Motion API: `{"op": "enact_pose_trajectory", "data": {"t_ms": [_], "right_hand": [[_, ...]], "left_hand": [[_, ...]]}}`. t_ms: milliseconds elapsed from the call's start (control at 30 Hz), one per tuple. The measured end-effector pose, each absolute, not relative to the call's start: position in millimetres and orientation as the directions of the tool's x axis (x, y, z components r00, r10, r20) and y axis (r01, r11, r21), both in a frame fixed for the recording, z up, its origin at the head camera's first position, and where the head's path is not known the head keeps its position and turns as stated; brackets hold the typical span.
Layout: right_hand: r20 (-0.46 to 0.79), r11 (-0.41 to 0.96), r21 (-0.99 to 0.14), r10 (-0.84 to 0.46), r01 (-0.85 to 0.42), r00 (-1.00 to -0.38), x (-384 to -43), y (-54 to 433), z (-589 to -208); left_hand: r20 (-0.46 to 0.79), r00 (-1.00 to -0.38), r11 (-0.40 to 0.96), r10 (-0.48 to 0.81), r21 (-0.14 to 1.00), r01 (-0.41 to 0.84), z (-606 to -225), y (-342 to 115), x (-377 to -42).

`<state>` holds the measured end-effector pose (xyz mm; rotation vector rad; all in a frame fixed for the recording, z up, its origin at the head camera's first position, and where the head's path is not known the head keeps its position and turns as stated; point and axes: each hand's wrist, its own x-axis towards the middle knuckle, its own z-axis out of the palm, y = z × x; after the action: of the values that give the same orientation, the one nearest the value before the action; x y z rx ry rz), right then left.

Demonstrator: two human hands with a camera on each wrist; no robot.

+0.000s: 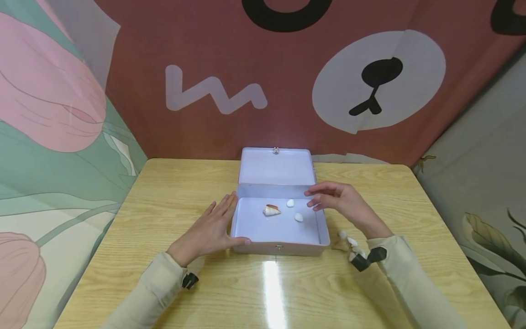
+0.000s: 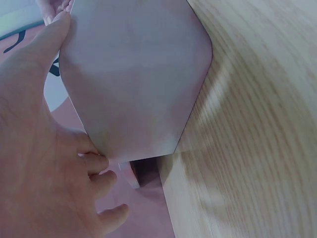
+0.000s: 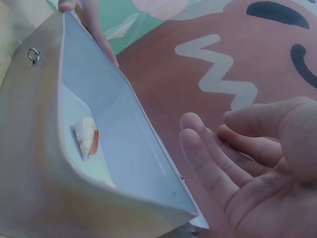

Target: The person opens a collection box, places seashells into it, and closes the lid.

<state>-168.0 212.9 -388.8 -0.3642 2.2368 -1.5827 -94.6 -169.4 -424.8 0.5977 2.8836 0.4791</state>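
A shallow metal box (image 1: 283, 249) lies with its lid (image 1: 275, 167) folded back. Inside are a cone-shaped seashell (image 1: 271, 210) with an orange patch and two small white pieces, one white piece (image 1: 290, 203) behind the other white piece (image 1: 298, 217). My left hand (image 1: 209, 233) rests along the box's left side, fingers extended against the rim and thumb over the front edge. Above the right rear part of the box hovers my right hand (image 1: 345, 203), its fingers loosely bent with nothing between them. From the right wrist view, that hand (image 3: 262, 163) is beside the rim, palm visible.
Several shells or stones (image 1: 351, 242) lie on the wooden table (image 1: 172, 192) right of the box, partly hidden by the right wrist. A catch (image 1: 276, 150) sits on the lid's edge. Behind the table hangs a printed cloth (image 1: 213, 132).
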Motion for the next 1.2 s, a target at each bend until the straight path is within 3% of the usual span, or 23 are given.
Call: {"op": "enact_pose_trajectory", "data": {"t_ms": [1200], "right_hand": [[-0.102,0.318,-0.948,-0.313,-0.003,-0.944,-154.2,277.0,-416.3]], "left_hand": [[-0.082,-0.907,0.868,0.412,0.337,0.364,-425.2,-168.8,-94.4]]}}
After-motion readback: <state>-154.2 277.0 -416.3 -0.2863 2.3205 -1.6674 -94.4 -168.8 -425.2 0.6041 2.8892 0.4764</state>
